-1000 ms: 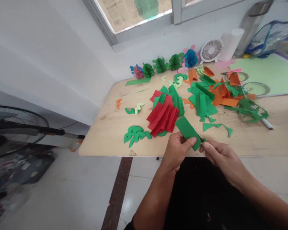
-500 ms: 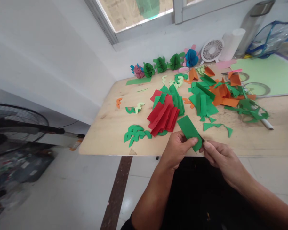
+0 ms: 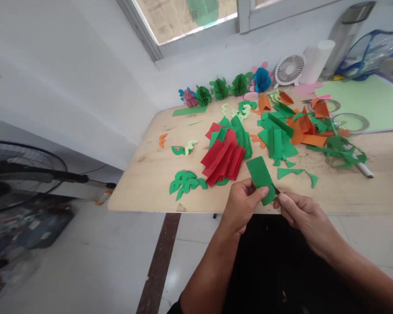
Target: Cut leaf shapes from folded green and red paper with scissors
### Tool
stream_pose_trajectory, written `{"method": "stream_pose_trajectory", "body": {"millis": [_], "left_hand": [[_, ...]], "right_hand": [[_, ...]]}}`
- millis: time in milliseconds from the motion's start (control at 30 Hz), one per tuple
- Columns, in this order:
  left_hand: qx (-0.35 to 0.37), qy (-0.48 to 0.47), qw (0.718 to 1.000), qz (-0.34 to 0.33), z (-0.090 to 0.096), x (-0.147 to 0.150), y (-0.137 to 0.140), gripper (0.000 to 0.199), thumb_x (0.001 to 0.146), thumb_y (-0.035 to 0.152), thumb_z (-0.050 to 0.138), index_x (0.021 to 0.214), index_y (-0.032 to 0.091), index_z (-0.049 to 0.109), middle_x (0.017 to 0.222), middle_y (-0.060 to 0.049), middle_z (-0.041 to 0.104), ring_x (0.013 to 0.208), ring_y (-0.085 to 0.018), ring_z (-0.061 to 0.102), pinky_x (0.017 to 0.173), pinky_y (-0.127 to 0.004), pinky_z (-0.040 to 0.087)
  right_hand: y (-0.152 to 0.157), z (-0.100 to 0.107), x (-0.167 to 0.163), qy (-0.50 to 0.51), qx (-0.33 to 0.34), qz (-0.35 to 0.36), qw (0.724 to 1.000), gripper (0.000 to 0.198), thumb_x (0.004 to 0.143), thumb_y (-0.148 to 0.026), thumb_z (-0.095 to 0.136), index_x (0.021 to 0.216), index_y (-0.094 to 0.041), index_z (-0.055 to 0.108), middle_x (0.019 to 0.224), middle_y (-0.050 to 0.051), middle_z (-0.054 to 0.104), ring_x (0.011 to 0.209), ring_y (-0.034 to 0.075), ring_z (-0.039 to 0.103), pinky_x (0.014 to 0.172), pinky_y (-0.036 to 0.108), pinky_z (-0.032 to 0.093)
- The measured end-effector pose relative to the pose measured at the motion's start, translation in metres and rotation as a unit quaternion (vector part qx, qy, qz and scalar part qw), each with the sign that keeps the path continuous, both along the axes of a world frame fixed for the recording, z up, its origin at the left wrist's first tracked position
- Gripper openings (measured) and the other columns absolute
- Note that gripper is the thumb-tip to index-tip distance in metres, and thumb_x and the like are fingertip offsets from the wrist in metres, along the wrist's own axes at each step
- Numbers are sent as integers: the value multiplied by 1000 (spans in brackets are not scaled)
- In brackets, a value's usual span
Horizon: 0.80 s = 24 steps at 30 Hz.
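A folded strip of green paper (image 3: 260, 172) is pinched between the thumb and fingers of my left hand (image 3: 239, 204), just above the table's front edge. Its lower end is rounded. My right hand (image 3: 301, 214) is closed round small scissors (image 3: 276, 190); only a dark piece of the blades shows against the paper's right edge, and the handles are hidden in my fingers. Left of my hands lie folded red papers (image 3: 221, 157) and a heap of scalloped green cut-outs (image 3: 185, 182). Green paper scraps (image 3: 296, 171) lie beyond my right hand.
Folded green papers (image 3: 275, 135) and orange papers (image 3: 306, 126) cover the table's right half. Paper honeycomb figures (image 3: 220, 88) line the wall beside a small white fan (image 3: 290, 69). A marker (image 3: 363, 168) and tape rolls (image 3: 350, 121) lie at right. A large fan (image 3: 26, 176) stands left.
The green paper has turned a little more upright, its top end shifting right. The dark blade now reaches into its right edge. My right hand has moved slightly right.
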State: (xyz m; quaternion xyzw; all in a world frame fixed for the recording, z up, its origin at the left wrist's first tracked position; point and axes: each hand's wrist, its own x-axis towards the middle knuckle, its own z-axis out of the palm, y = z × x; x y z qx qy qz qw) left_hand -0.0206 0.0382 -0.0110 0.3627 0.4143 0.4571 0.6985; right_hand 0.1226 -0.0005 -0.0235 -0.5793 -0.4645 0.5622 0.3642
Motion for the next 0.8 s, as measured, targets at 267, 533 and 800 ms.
{"method": "stream_pose_trajectory", "body": {"millis": [267,533,800], "left_hand": [[-19,-11,1000,19,0,5,1,16,67,25,74,77,13,71,65,-2,66,61,-12,57,66,-26,45],[-14,-1,1000,8,-2,4,2,15,66,26,73,72,13,69,64,-1,64,60,-10,54,63,-24,43],[-22,12,1000,5,-1,3,2,16,65,25,73,73,12,69,65,-2,65,61,-10,54,64,-25,41]], "right_hand": [[0,2,0,-26,2,4,1000,43,86,-56,46,67,-20,58,48,-7,29,45,12,27,43,25,22],[-1,0,-1,3,3,2,1000,43,87,-56,46,68,-20,58,48,-7,29,44,11,27,41,24,24],[1,0,-2,12,1,0,1000,43,87,-57,47,68,-19,59,47,-7,28,43,10,25,40,23,25]]}}
